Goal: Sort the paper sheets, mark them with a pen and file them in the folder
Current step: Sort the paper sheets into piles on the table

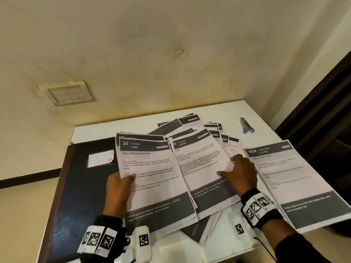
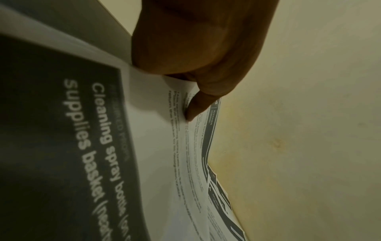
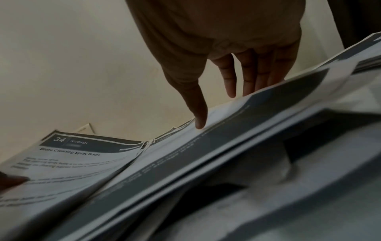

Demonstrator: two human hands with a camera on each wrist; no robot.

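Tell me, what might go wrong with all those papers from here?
The fanned pile under the right hand is loose, and some sheets overhang the table's near edge, so a nudge could send them to the floor. The left hand pinches the sheet numbered 34 with others behind it, so sheets may get sorted together. The 1654 stack also juts past the table edge and might tip.
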